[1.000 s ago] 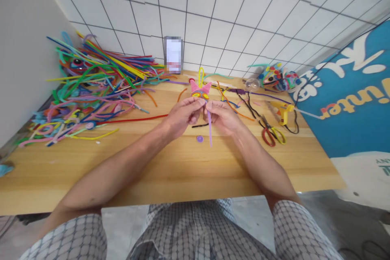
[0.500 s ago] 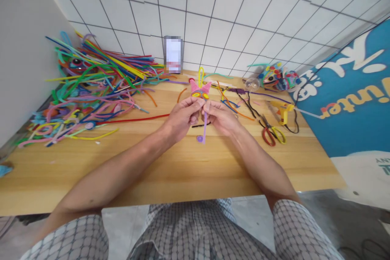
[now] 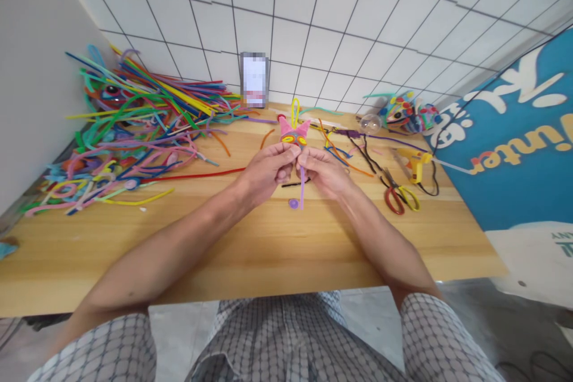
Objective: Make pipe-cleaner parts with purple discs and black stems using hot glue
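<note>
My left hand (image 3: 268,170) and my right hand (image 3: 326,173) meet over the middle of the table. Both are closed in a pinch with thumbs almost touching. From the right fingertips a light purple pipe cleaner (image 3: 302,192) hangs toward me; the left fingertips pinch at its upper end, which they hide. Just beyond the fingers is a small figure head (image 3: 295,132) with pink pointed ears, yellow-ringed eyes and a yellow loop on top. Whether the fingers touch it I cannot tell. A coiled purple disc (image 3: 293,203) lies below the hands, beside the hanging strip.
Many coloured pipe cleaners (image 3: 147,113) are heaped at the left. A phone (image 3: 255,80) leans on the tiled wall. To the right lie scissors (image 3: 400,198), a yellow glue gun (image 3: 415,164) and a colourful figure (image 3: 400,113). Loose strips (image 3: 340,152) lie behind my right hand.
The free end of the purple pipe cleaner has shifted slightly right, away from the coiled disc. Both hands hold nearly the same place and pinch.
</note>
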Tool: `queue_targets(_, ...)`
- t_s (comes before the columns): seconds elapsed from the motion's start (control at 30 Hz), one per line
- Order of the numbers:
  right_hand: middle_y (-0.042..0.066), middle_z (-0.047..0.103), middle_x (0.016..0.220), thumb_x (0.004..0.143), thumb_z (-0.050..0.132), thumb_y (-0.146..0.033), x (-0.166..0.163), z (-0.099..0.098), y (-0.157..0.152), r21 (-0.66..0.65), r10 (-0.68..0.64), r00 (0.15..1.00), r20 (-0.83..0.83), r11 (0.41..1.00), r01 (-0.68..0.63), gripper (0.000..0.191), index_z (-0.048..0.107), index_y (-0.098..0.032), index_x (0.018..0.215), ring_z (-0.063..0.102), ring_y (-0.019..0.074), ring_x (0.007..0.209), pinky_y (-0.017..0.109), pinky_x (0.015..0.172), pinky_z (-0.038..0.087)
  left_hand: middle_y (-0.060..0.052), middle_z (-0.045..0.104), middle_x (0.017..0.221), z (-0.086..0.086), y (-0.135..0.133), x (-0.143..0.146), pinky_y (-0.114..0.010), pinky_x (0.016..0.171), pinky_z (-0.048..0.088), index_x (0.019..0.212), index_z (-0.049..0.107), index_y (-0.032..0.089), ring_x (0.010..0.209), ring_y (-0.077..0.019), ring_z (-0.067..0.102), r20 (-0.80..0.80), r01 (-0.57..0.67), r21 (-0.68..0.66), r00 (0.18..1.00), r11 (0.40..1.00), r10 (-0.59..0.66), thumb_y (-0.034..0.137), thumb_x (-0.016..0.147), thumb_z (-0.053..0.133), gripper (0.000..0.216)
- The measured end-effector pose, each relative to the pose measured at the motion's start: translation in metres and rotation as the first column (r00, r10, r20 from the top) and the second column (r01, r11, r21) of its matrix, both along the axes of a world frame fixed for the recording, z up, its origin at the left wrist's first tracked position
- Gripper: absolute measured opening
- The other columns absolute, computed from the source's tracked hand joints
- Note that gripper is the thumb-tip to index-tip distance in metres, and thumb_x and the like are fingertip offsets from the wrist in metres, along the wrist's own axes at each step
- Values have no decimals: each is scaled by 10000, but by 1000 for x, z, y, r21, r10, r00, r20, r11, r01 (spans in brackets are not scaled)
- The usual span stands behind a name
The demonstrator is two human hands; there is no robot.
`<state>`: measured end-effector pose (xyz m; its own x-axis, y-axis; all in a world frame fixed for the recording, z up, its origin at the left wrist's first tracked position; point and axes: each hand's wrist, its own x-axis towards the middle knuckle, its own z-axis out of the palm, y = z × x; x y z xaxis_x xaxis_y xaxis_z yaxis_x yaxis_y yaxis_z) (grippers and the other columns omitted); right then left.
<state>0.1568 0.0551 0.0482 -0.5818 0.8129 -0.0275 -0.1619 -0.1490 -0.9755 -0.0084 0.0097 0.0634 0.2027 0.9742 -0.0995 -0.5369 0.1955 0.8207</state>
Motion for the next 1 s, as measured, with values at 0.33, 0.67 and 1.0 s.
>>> queue_targets(0.33,-27,592,639,768,878,-434,7,3,7,-44,74,995,-73,996,-77,376,639,-174,640,451,68,527,236,531,363,31,576,630,2,11,-13,-181,436,271,759,702,133,465,-34,415,-162,89,129,984,988,-68,300,804,896,260)
queue_targets(0.67,-44,575,656,763,906,-524,2,-4,4,0,9,1000,-26,1000,-9,410,674,-188,725,509,87,582,222,559,409,69,486,564,-5,-1,5,-178,441,252,728,646,148,438,-30,310,3,-56,9,998,998,56,304,866,850,292)
queue_targets(1.0,-42,569,636,778,896,-447,8,0,9,-44,87,993,-83,995,-91,380,661,-173,657,431,60,516,230,526,364,39,547,611,-3,14,-17,-194,447,262,770,706,137,467,-41,396,-220,98,203,974,974,-52,375,787,906,311)
